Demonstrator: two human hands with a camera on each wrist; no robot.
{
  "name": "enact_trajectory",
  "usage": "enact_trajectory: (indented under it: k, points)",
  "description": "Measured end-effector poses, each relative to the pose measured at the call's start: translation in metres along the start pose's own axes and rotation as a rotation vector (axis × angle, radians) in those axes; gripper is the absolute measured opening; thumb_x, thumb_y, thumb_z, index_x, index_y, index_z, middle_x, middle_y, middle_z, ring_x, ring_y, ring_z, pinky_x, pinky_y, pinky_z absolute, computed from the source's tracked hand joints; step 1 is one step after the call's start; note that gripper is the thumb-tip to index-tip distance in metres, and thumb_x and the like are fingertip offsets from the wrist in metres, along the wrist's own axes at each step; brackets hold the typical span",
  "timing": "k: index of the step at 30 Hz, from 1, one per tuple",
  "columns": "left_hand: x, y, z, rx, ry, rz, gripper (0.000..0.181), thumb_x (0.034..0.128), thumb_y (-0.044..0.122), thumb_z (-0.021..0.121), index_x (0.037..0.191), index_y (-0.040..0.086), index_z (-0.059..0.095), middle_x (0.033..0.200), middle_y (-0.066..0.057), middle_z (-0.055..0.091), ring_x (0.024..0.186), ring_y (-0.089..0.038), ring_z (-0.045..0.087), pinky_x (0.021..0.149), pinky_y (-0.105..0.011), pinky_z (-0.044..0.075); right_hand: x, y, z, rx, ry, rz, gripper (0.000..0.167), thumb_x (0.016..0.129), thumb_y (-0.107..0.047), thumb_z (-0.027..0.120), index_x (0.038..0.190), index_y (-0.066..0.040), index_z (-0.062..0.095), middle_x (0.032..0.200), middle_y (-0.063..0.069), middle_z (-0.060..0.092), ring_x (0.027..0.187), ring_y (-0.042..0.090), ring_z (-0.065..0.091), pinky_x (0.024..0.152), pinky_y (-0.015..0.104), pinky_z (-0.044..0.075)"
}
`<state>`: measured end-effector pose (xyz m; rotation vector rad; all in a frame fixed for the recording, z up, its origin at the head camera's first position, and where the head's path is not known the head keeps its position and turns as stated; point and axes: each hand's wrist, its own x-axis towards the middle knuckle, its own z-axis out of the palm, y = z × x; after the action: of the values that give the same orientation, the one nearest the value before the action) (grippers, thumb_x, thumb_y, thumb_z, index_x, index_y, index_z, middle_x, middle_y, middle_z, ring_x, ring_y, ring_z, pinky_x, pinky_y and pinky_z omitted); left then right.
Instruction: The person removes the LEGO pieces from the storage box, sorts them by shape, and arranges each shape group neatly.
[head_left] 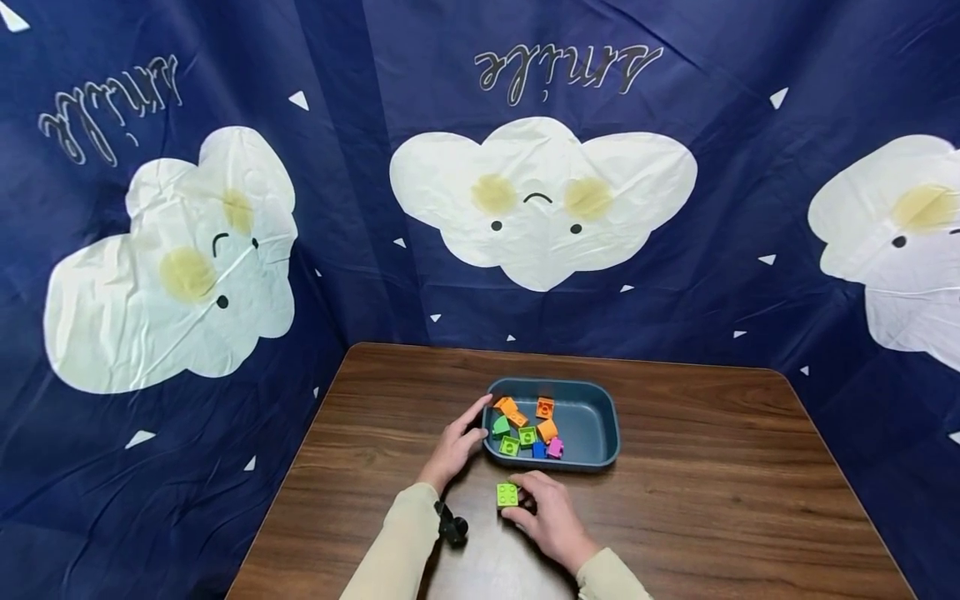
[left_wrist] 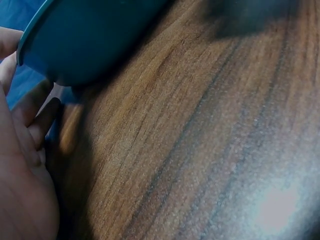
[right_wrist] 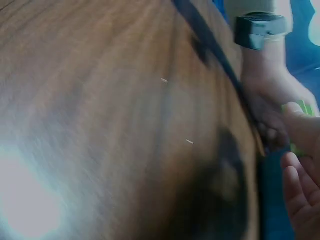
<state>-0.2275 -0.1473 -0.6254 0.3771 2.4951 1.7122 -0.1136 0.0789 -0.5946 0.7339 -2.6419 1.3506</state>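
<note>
My right hand (head_left: pixel 551 515) pinches a lime green toy building block (head_left: pixel 507 495) between thumb and fingers, studs facing up, just in front of the dark teal bin (head_left: pixel 596 461). In the right wrist view, that block (right_wrist: pixel 306 107) is mostly covered by the fingers. My left hand (head_left: pixel 452 447) holds the left end of the bin, with fingers and thumb against its rim. From the left wrist, the bin's outer wall (left_wrist: pixel 85 45) shows with fingers beside and below it. Inside the bin lie orange blocks (head_left: pixel 545 407), green blocks (head_left: pixel 528 436), a blue block (head_left: pixel 539 450) and a pink block (head_left: pixel 555 448).
A brown wood-grain table (head_left: pixel 697 492) bears the bin. Dark blue cloth with white clouds (head_left: pixel 543 200) hangs behind and at both sides. A black wrist camera (head_left: pixel 452 527) sits on the left wrist.
</note>
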Motion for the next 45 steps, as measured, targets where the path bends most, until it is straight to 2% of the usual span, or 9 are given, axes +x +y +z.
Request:
enact_trajectory:
  k: [4,9,14,18,29,40,45]
  points:
    - [0.001,0.0,0.001,0.002,0.0,0.004,0.064,0.1011,0.018,0.058,0.159,0.041,0.046,0.161,0.014,0.046,0.152,-0.02,0.038,0.123,-0.056,0.029,0.001,0.005,0.013,-0.013,-0.013,0.045,0.041,0.087,-0.019,0.086,0.122,-0.001,0.074,0.113,0.001,0.069,0.095,0.015,0.068,0.078,0.026,0.059]
    - [0.003,0.001,0.002,0.004,-0.002,-0.002,0.064,0.1005,0.018,0.058,0.159,0.042,0.046,0.161,0.015,0.046,0.153,-0.021,0.037,0.123,-0.058,0.028,0.005,0.011,0.026,-0.094,0.023,0.057,0.041,0.085,-0.02,0.088,0.12,-0.003,0.076,0.113,0.001,0.069,0.099,0.015,0.067,0.085,0.032,0.058]
    - [0.003,0.002,0.002,-0.003,-0.006,-0.015,0.065,0.0996,0.018,0.058,0.159,0.041,0.046,0.162,0.013,0.046,0.153,-0.023,0.037,0.123,-0.06,0.027,0.008,0.016,0.032,-0.121,0.044,0.094,0.039,0.083,-0.019,0.09,0.117,-0.005,0.076,0.107,-0.001,0.067,0.092,0.012,0.064,0.079,0.029,0.056]
    - [0.004,0.001,0.002,-0.005,-0.007,-0.015,0.064,0.0999,0.019,0.058,0.159,0.039,0.046,0.162,0.013,0.045,0.153,-0.023,0.038,0.123,-0.059,0.028,0.01,0.018,0.034,-0.135,0.059,0.101,0.04,0.082,-0.021,0.091,0.115,-0.005,0.076,0.104,-0.001,0.066,0.087,0.008,0.06,0.074,0.026,0.053]
    - [0.006,-0.002,0.001,-0.032,-0.01,-0.019,0.063,0.1011,0.018,0.058,0.158,0.042,0.047,0.162,0.017,0.044,0.153,-0.021,0.036,0.124,-0.06,0.025,0.013,0.017,0.038,-0.173,0.065,0.106,0.04,0.081,-0.023,0.092,0.114,-0.007,0.077,0.106,-0.003,0.067,0.087,0.008,0.059,0.073,0.026,0.052]
    - [0.003,-0.003,0.001,-0.016,-0.008,-0.002,0.064,0.0999,0.017,0.058,0.16,0.037,0.047,0.162,0.015,0.045,0.152,-0.019,0.038,0.123,-0.056,0.029,0.014,0.013,0.04,-0.21,0.025,0.143,0.041,0.082,-0.028,0.091,0.115,-0.009,0.077,0.107,-0.003,0.067,0.093,0.009,0.063,0.078,0.034,0.055]
    - [0.001,-0.002,0.001,-0.015,-0.008,0.001,0.063,0.1001,0.018,0.057,0.16,0.035,0.046,0.163,0.01,0.045,0.152,-0.024,0.039,0.122,-0.058,0.029,0.013,0.013,0.041,-0.217,0.022,0.147,0.041,0.082,-0.029,0.091,0.116,-0.009,0.077,0.108,-0.003,0.067,0.094,0.01,0.063,0.079,0.034,0.056]
